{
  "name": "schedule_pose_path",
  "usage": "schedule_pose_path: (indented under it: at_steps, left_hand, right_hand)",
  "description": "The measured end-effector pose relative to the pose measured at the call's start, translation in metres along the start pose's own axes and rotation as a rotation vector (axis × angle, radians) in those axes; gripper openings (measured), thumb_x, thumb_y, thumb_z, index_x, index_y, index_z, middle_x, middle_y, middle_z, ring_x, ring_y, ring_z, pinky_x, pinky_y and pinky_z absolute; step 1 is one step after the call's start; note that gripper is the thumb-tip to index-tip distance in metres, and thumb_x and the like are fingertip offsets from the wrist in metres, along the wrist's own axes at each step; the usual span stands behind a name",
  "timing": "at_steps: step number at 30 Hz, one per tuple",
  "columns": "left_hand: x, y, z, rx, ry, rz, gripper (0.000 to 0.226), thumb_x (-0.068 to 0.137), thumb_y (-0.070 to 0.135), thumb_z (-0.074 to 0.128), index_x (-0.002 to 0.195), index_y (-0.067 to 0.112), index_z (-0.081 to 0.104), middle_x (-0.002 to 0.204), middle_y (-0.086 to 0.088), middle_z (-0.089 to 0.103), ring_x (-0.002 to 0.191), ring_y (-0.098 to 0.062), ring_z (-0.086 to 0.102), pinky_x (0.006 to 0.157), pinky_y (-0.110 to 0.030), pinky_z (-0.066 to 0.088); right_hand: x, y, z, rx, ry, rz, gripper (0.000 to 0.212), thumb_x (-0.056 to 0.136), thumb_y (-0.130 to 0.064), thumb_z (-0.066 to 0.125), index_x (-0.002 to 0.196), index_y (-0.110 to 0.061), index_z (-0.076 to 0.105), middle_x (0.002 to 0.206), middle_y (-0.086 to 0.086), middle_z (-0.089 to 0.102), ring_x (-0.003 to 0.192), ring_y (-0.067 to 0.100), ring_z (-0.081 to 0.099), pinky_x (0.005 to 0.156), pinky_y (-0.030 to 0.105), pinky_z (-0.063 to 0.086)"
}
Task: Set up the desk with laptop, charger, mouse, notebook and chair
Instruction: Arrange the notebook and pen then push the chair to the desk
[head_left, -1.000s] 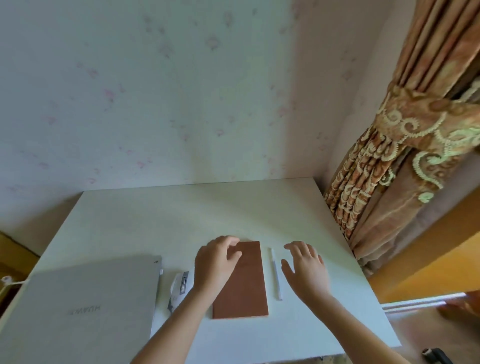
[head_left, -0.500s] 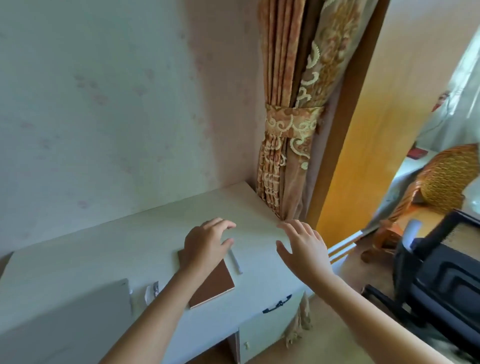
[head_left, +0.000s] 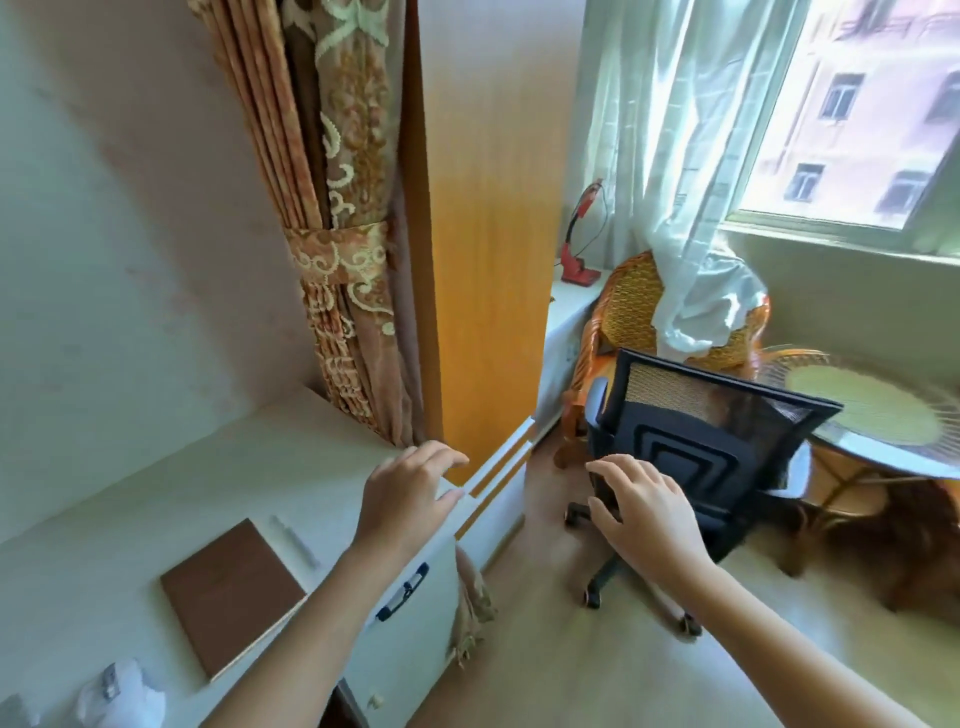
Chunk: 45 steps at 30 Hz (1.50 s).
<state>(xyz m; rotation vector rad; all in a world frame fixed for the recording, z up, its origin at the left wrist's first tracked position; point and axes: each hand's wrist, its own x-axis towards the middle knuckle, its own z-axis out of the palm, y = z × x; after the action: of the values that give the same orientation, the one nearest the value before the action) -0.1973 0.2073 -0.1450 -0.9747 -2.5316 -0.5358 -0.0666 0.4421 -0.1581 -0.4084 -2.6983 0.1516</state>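
Note:
A brown notebook (head_left: 228, 592) lies on the white desk (head_left: 130, 499) at the lower left, with a white pen (head_left: 293, 540) beside it on the right. A white charger (head_left: 122, 693) sits at the bottom left edge. A black mesh office chair (head_left: 701, 441) on castors stands on the floor to the right of the desk. My left hand (head_left: 405, 493) hovers above the desk's right end, fingers relaxed and holding nothing. My right hand (head_left: 644, 514) is stretched out in front of the chair, fingers spread, holding nothing. The laptop and mouse are out of view.
A tied patterned curtain (head_left: 337, 260) and an orange wooden panel (head_left: 483, 260) stand behind the desk's right end. Beyond the chair are a wicker chair (head_left: 623, 306) draped with sheer curtain, a round glass table (head_left: 883, 431) and a window. A desk drawer has a dark handle (head_left: 402, 592).
The view has swung right, away from the desk toward the office chair. My left hand has lifted off the notebook, and both hands have moved right, the right one toward the chair.

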Motion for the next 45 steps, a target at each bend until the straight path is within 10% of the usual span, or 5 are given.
schedule_pose_path:
  at_steps: [18, 33, 40, 45]
  left_hand:
    - [0.187, 0.294, 0.199, -0.18, -0.095, 0.173, 0.034, 0.09, 0.045, 0.055, 0.12, 0.029, 0.061, 0.117, 0.014, 0.065, 0.107, -0.011, 0.06, 0.085, -0.028, 0.045]
    - [0.361, 0.285, 0.355, -0.009, -0.37, 0.101, 0.07, 0.088, 0.067, 0.033, 0.144, 0.024, 0.036, 0.145, 0.006, 0.046, 0.138, -0.016, 0.036, 0.115, -0.035, 0.022]
    - [0.389, 0.266, 0.399, 0.022, -0.428, 0.24, 0.092, 0.076, 0.074, 0.002, 0.131, 0.02, 0.052, 0.129, 0.006, 0.057, 0.125, -0.012, 0.048, 0.118, -0.035, 0.018]
    - [0.397, 0.262, 0.41, 0.066, -0.437, 0.291, 0.09, 0.079, 0.073, -0.008, 0.109, 0.02, 0.059, 0.104, 0.003, 0.062, 0.1, -0.016, 0.057, 0.091, -0.028, 0.046]
  right_hand:
    - [0.019, 0.352, -0.05, -0.121, 0.046, 0.24, 0.034, 0.08, -0.031, 0.069, 0.112, -0.021, 0.065, 0.111, -0.004, 0.067, 0.1, 0.019, 0.064, 0.079, 0.035, 0.053]
    - [0.209, 0.428, 0.071, -0.069, -0.097, 0.134, 0.041, 0.075, -0.03, 0.069, 0.114, -0.019, 0.064, 0.106, -0.001, 0.068, 0.094, 0.023, 0.065, 0.081, 0.042, 0.055]
    - [0.246, 0.441, 0.122, 0.007, -0.305, 0.143, 0.047, 0.099, -0.042, 0.027, 0.143, -0.025, 0.027, 0.13, -0.002, 0.053, 0.112, 0.026, 0.055, 0.087, 0.041, 0.042]
    - [0.245, 0.453, 0.128, 0.013, -0.324, 0.132, 0.043, 0.1, -0.043, 0.027, 0.139, -0.026, 0.034, 0.122, -0.003, 0.057, 0.105, 0.026, 0.057, 0.077, 0.038, 0.042]
